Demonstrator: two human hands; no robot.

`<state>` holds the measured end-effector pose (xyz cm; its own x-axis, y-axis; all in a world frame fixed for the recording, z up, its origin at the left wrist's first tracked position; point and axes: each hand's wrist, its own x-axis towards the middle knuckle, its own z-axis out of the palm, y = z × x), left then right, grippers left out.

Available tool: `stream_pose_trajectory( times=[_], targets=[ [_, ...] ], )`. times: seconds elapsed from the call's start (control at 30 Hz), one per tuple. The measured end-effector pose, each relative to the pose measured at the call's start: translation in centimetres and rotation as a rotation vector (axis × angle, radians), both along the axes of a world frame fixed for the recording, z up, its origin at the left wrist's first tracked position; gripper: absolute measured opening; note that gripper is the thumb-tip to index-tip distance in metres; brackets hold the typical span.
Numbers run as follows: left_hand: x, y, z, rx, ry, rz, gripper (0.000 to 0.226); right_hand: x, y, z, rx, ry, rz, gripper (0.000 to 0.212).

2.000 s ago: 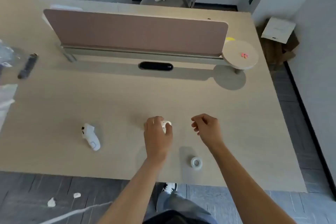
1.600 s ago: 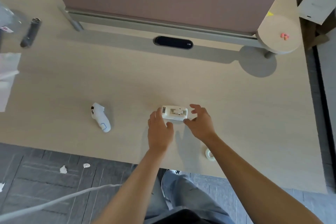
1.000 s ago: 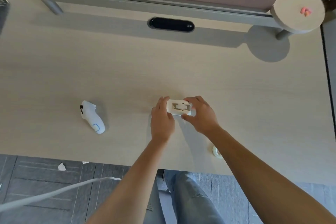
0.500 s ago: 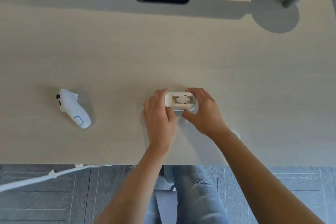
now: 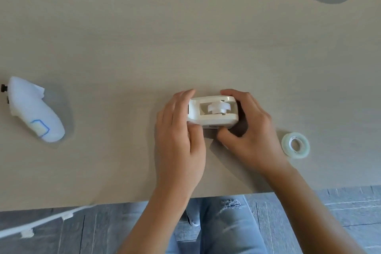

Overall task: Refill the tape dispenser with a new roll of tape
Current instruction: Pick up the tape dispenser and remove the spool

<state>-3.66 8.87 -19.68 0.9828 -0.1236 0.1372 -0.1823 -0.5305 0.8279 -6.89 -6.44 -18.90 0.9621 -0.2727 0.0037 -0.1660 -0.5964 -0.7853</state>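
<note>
Both hands on the dispenser [image 5: 213, 112], mid-desk [image 5: 185, 37], near the front edge. Left hand [image 5: 179, 136] grips its left end: fingers [image 5: 181, 99] over the far side, thumb against the near side. Right hand [image 5: 246, 128] wraps the right end, fingers curled over the far corner, thumb tucked under the near edge. Dispenser lies with its opening up; white hub [image 5: 218, 107] visible in the slot, no tape on it.

New roll [image 5: 295, 145] lies flat on the desk, right of the right hand, just apart from the wrist, untouched.

White controller [image 5: 34, 109] on the desk well to the left, alone.

Versus 0.5 s back: same two-handed grip, no real regrasp. Camera has pitched further down and in, so everything sits larger; the black oval is now only a sliver at the top edge. The roll, almost hidden behind the right forearm then, is now fully in view. Versus 2 s back: the left hand alone covered the dispenser, right hand hovered clenched beside it; right closed in about a second ago.

Jeans [image 5: 216, 231] and grey floor below the desk edge.
</note>
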Motion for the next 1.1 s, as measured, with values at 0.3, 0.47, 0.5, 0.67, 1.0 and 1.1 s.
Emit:
stream_pose_trajectory(
  times=[0.3, 0.47, 0.5, 0.67, 1.0, 1.1],
  targets=[
    [-4.5, 2.4, -2.4, -0.003, -0.163, -0.117, 0.067, -5.4, 1.0, -2.5, -0.104, -0.103, 0.028, 0.072],
    [-6.4, 2.7, -2.9, 0.042, -0.2, -0.097, 0.073, -7.8, 0.9, -2.3, 0.113, -0.18, 0.048, 0.072],
    [-6.5, 2.7, -2.7, 0.028, -0.205, -0.093, 0.074, -7.8, 0.7, -2.0, 0.172, -0.223, 0.021, 0.067],
    [-5.9, 3.0, -1.5, 0.028, -0.229, -0.14, 0.076, -6.3, -0.4, -0.1, 0.034, -0.392, 0.005, 0.027],
    [-4.4, 2.9, -1.8, 0.024, -0.195, -0.234, 0.07, -4.4, -0.7, 2.6, -0.233, -0.234, 0.209, 0.017],
    [-4.5, 3.0, -1.9, 0.043, -0.216, -0.233, 0.067, -4.4, -1.2, 3.1, -0.246, -0.231, 0.218, 0.015]
  ],
)
